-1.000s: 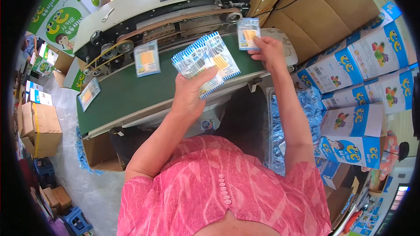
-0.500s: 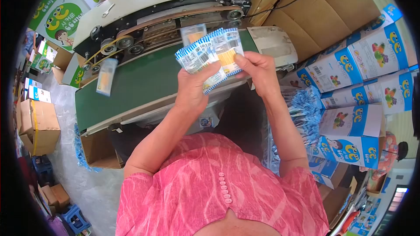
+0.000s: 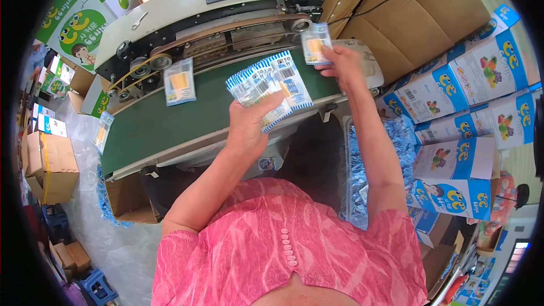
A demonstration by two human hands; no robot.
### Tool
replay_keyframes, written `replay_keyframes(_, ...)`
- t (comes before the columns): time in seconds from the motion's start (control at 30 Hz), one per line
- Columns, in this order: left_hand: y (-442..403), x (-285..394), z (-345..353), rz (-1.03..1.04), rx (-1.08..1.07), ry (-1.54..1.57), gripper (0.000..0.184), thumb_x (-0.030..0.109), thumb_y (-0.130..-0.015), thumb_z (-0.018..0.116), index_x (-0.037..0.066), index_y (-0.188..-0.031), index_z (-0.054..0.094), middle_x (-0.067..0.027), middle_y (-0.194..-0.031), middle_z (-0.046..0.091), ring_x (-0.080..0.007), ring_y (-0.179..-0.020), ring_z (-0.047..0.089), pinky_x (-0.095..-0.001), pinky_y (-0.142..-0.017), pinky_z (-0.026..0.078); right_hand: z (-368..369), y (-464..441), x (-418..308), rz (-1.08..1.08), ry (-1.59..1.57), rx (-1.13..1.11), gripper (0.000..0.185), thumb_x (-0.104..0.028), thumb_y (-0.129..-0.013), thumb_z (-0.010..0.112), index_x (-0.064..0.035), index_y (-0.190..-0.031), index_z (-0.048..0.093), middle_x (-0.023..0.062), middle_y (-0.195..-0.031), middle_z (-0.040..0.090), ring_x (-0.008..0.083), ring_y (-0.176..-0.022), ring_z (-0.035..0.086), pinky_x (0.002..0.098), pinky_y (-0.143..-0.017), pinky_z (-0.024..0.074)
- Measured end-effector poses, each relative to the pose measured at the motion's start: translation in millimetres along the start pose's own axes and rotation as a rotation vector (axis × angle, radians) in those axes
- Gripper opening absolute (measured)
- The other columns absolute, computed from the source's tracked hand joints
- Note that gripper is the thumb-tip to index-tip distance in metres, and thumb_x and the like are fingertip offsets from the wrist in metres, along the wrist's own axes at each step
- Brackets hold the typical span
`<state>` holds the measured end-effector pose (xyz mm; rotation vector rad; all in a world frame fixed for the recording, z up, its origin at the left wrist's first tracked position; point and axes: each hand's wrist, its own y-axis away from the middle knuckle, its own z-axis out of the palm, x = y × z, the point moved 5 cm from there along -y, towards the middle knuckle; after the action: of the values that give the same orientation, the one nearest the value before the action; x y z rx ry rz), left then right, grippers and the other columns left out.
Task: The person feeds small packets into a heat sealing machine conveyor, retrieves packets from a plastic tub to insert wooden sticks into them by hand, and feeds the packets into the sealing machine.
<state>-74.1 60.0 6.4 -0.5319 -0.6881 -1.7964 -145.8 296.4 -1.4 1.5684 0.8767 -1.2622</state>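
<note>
My left hand (image 3: 249, 122) is closed around a fanned stack of blue-and-white snack packets (image 3: 283, 82), held over the green conveyor belt (image 3: 153, 127). Farther right, my right hand (image 3: 344, 67) pinches one clear-fronted snack packet (image 3: 316, 43) with yellowish contents, at the right end of the sealing machine (image 3: 226, 17). Another packet (image 3: 180, 82) stands at the machine's edge over the belt. One more packet (image 3: 103, 131) is at the belt's far left end, tilted over the edge.
To my right, a clear-sided bin (image 3: 368, 164) is filled with blue packets. Printed cartons (image 3: 453, 158) are stacked beyond it. An open cardboard box (image 3: 133, 195) sits under the belt's left end. A wrench (image 3: 139, 20) lies on the machine's top.
My right hand has moved right and up from the stack, taking one packet to the machine's right end. The packets on the belt have shifted left. My left hand still holds the stack.
</note>
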Motion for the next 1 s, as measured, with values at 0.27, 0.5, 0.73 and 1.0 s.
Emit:
replay_keyframes(0.27, -2.8, 4.4, -8.7, 0.043, 0.020, -0.015, 0.031, -0.003, -0.076, 0.069, 0.001, -0.105, 0.061, -0.0089, -0.100, 0.067, -0.0173, -0.088, 0.065, -0.0313, -0.079, 0.052, 27.4, 59.9, -23.0, -0.364, 0.299, -0.055, 0.022, -0.018, -0.085, 0.065, 0.0017, -0.094, 0.066, 0.0066, -0.079, 0.067, 0.0127, -0.060, 0.064, 0.0222, -0.048, 0.0478)
replay_keyframes(0.5, -3.0, 2.8, -0.8, 0.055, -0.003, -0.044, 0.025, 0.001, -0.077, 0.069, 0.003, -0.101, 0.062, -0.0091, -0.095, 0.068, -0.0175, -0.083, 0.066, -0.0302, -0.075, 0.053, 19.2, 79.8, -6.5, -0.141, -0.008, -0.226, 0.021, -0.016, -0.086, 0.064, -0.0004, -0.100, 0.065, 0.0054, -0.085, 0.067, 0.0106, -0.064, 0.062, 0.0233, -0.056, 0.0512)
replay_keyframes(0.73, -1.9, 5.2, -2.2, 0.002, -0.014, -0.042, 0.020, 0.003, -0.078, 0.070, 0.004, -0.097, 0.062, -0.0088, -0.092, 0.067, -0.0181, -0.076, 0.066, -0.0307, -0.070, 0.054, -10.1, 9.3, -1.3, -0.051, 0.045, 0.018, 0.021, -0.016, -0.086, 0.064, 0.0016, -0.097, 0.064, 0.0074, -0.083, 0.067, 0.0098, -0.063, 0.062, 0.0214, -0.051, 0.0516)
replay_keyframes(1.0, -2.6, 14.3, -11.4, 0.054, 0.007, -0.077, 0.022, 0.002, -0.076, 0.072, 0.004, -0.096, 0.062, -0.0052, -0.087, 0.066, -0.0165, -0.075, 0.066, -0.0293, -0.069, 0.053, 29.0, 23.4, -22.7, -0.341, 0.566, 0.060, 0.023, -0.020, -0.082, 0.069, 0.0010, -0.091, 0.067, 0.0065, -0.084, 0.066, 0.0093, -0.061, 0.059, 0.0212, -0.051, 0.0509)
